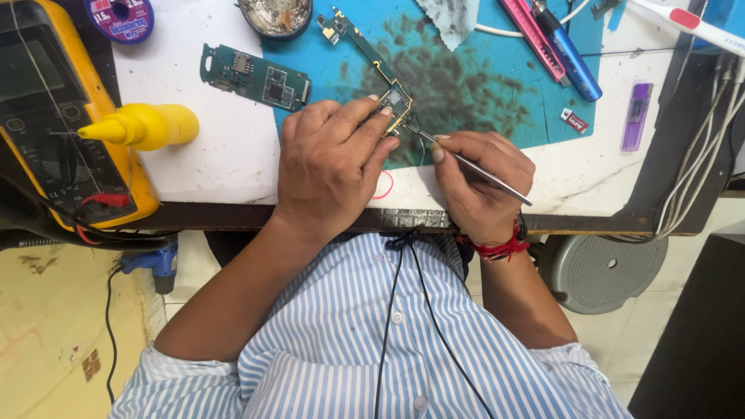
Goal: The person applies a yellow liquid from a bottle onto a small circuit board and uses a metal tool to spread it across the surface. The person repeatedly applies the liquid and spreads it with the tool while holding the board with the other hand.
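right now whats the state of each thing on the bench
left hand: pressing down the long circuit board
right hand: pinching metal tweezers, tip at the board
second circuit board: lying flat, untouched
yellow squeeze bottle: on its side
blue mat: stained dark
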